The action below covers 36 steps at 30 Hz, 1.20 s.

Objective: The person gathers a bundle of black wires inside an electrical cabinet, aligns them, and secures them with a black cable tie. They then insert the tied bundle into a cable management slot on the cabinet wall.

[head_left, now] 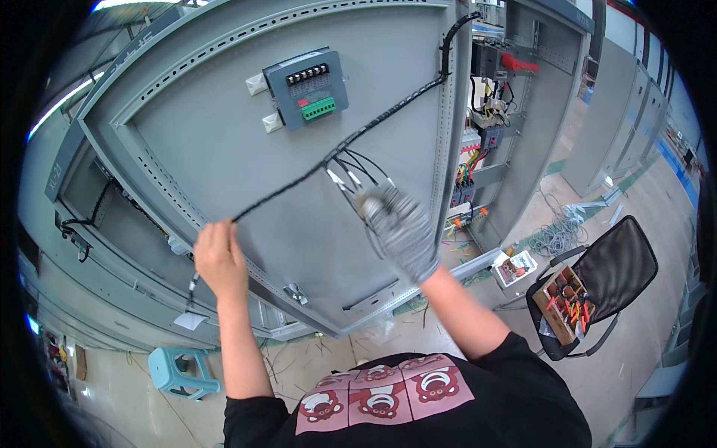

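Observation:
A black spiral-wrapped wire harness (388,112) runs slantwise across the inner face of a grey cabinet door (187,149). Near the door's left edge, my bare left hand (222,257) is closed around its lower left part; the tail hangs below that hand. Several thin black wires (347,179) with white ends branch off mid-harness. My right hand (399,228), in a striped grey glove and somewhat blurred, has its fingers closed on these wires. Above the branch, a dark grey meter module (310,88) with a green terminal block is mounted in the door.
On the right stands the open cabinet interior with breakers and coloured wires (470,168). A black mesh chair (616,261) carries a wooden toolbox (567,302). A white box (515,267) and coiled grey wire (560,235) are nearby. A light blue stool (183,369) stands lower left.

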Motion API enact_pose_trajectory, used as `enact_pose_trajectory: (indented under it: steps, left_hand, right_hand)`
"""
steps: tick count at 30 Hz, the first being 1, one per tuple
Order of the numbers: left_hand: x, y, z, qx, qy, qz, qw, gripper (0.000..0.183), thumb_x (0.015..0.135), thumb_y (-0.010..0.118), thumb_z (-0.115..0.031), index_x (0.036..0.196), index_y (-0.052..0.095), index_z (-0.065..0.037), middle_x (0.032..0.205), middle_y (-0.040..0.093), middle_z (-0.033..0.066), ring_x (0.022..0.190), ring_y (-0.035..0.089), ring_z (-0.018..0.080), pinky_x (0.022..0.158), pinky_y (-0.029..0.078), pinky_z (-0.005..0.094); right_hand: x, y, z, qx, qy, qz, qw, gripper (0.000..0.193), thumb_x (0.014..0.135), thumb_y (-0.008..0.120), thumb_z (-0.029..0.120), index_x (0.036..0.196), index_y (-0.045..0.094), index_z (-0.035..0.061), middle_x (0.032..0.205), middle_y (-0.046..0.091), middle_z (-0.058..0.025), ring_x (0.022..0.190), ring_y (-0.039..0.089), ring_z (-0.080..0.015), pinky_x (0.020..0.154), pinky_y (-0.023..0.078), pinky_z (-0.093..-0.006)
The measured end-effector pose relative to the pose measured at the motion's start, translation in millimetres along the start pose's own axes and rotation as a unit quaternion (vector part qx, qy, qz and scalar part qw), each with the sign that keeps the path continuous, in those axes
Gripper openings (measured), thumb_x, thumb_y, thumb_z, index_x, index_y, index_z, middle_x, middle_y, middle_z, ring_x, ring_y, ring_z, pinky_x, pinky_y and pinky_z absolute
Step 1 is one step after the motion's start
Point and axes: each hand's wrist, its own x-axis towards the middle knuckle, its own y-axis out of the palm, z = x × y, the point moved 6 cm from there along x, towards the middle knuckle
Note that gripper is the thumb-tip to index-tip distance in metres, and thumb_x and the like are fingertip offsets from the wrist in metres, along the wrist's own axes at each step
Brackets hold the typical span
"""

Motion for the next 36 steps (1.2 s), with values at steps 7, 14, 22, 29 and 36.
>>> enact_pose_trajectory:
  steps: [7, 14, 22, 29, 36]
  left_hand:
    - [22, 5, -2, 0.053, -0.015, -0.076, 0.996, 0.009, 0.09, 0.062, -0.016, 0.095, 0.065, -0.01, 0.085, 0.059, 0.0036, 0.086, 0.057, 0.0233, 0.082, 0.041, 0.0355]
    - [36, 12, -11, 0.091, -0.023, -0.108, 0.99, 0.008, 0.089, 0.063, -0.017, 0.093, 0.064, -0.011, 0.086, 0.059, 0.0028, 0.088, 0.056, 0.0218, 0.085, 0.039, 0.0345]
    - [16, 17, -22, -0.08, -0.052, -0.154, 0.983, 0.022, 0.08, 0.061, 0.002, 0.101, 0.064, -0.005, 0.094, 0.06, 0.0123, 0.095, 0.055, 0.0305, 0.088, 0.041, 0.0414]
    - [31, 119, -63, -0.69, -0.325, 0.015, 0.647, 0.027, 0.099, 0.056, -0.019, 0.113, 0.057, 0.005, 0.102, 0.066, 0.0135, 0.083, 0.066, 0.016, 0.073, 0.053, 0.0261]
    - [76, 128, -53, -0.696, -0.354, -0.074, 0.62, 0.019, 0.093, 0.066, -0.016, 0.094, 0.06, 0.002, 0.084, 0.069, 0.0113, 0.071, 0.068, 0.0158, 0.063, 0.054, 0.0251]
  right_hand:
    - [90, -80, -36, -0.153, -0.115, -0.112, 0.975, 0.022, 0.086, 0.067, 0.006, 0.108, 0.067, 0.0051, 0.105, 0.066, -0.0113, 0.09, 0.065, -0.0182, 0.083, 0.053, -0.0298]
    - [153, -44, -22, -0.324, -0.224, -0.013, 0.919, 0.022, 0.077, 0.072, 0.017, 0.098, 0.069, 0.0121, 0.107, 0.062, -0.0122, 0.093, 0.064, -0.0316, 0.083, 0.053, -0.0406]
    - [148, -30, -13, -0.374, -0.276, -0.088, 0.881, 0.015, 0.077, 0.071, 0.024, 0.088, 0.067, 0.0137, 0.092, 0.063, -0.0093, 0.082, 0.063, -0.0309, 0.073, 0.051, -0.0432]
    - [151, -29, -12, -0.357, -0.299, -0.124, 0.876, 0.018, 0.074, 0.075, 0.016, 0.088, 0.065, 0.009, 0.088, 0.062, -0.0102, 0.08, 0.062, -0.0322, 0.072, 0.05, -0.0429]
    - [157, -26, -11, -0.34, -0.28, -0.137, 0.887, 0.017, 0.073, 0.076, 0.013, 0.083, 0.065, 0.006, 0.086, 0.062, -0.0108, 0.078, 0.062, -0.0319, 0.071, 0.05, -0.0423]
